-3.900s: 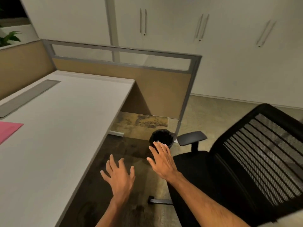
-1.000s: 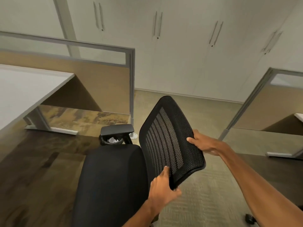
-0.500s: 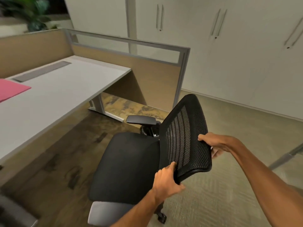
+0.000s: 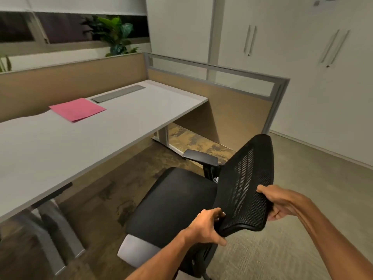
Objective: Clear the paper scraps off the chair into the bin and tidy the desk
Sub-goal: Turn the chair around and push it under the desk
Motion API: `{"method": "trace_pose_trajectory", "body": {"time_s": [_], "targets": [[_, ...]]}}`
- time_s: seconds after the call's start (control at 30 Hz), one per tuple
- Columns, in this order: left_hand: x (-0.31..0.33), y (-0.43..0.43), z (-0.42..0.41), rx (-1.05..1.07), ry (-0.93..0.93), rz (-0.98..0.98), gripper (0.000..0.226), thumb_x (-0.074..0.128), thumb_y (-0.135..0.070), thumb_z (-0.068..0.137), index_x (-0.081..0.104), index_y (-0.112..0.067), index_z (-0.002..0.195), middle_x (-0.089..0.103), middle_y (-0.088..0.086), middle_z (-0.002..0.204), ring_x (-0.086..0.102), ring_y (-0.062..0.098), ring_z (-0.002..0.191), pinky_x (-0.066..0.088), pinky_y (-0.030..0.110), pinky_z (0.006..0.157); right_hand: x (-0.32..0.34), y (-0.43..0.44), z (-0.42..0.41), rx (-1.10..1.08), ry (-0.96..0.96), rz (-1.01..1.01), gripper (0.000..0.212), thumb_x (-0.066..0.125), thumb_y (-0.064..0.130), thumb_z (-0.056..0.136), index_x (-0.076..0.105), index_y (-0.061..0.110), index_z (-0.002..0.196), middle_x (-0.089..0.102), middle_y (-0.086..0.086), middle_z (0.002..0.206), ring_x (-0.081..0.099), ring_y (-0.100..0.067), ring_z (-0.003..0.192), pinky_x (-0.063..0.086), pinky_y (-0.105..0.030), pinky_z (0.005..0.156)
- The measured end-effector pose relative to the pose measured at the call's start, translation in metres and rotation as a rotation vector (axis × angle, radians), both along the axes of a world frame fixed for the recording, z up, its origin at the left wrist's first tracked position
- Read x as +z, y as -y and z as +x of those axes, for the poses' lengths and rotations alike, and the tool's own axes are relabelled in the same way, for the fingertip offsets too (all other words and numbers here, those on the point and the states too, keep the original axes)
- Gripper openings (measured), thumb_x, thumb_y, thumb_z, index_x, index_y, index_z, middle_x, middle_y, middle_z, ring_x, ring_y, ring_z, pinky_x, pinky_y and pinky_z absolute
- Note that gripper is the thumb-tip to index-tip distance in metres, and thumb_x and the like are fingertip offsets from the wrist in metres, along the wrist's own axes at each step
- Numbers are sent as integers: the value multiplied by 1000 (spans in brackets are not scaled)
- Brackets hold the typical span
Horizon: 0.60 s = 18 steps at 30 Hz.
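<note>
Both hands grip the top of the chair (image 4: 173,201) backrest (image 4: 248,178): left hand (image 4: 203,227) clamped on its near corner w/ thumb underneath, right hand (image 4: 280,203) wrapped over the far-side edge, fingers behind the mesh. Seat faces the surface (image 4: 60,146), bare, no scraps visible on it. Armrest (image 4: 199,157) sticks out beyond the seat; a bit of white shows just below it, too small to tell what. Pink sheet (image 4: 77,109) lies flat near the surface's back edge, next to the grey cable flap (image 4: 118,93). Bin not visible.
</note>
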State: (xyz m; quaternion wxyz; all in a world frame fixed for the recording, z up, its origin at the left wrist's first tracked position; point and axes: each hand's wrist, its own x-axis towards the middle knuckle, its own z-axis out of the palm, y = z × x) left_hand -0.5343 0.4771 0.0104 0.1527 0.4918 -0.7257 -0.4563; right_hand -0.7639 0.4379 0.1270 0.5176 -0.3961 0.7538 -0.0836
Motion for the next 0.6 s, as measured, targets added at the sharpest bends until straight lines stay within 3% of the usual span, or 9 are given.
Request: {"method": "trace_pose_trajectory", "body": {"time_s": [0.1,0.17,0.3,0.43,0.6], "targets": [[2,1,18,14,-17,18,77,87,-25,58,52,-8,125,58,3,132,55,15,123,43,35,109,8,-4,15,61,82,15,34,37,34,100,43,5,119,65,-18,97,70,-33,70,54,-35,60],[2,0,31,24,-28,39,65,86,-23,60,54,-13,116,58,1,131,54,12,123,42,33,110,12,-6,23,140,50,5,38,37,39,100,45,6,115,66,-18,90,72,-36,75,55,-34,62],[-1,-1,57,67,-74,60,53,84,-18,59,55,-27,103,60,-4,128,56,4,118,44,27,107,11,-3,32,328,-49,-48,56,43,55,93,45,5,119,73,-15,84,74,-28,73,56,-32,68],[-3,2,83,110,-98,81,56,84,-13,60,59,-15,111,60,-6,129,58,7,118,49,29,102,11,5,52,434,-91,-96,70,47,60,88,41,0,123,74,-17,85,74,-24,71,54,-35,74],[6,8,106,115,-58,122,51,83,-9,62,59,-31,102,59,-11,130,56,4,117,50,11,88,11,14,73,597,-223,-109,83,36,67,88,36,-3,132,75,-18,82,74,-22,69,57,-36,77]]}}
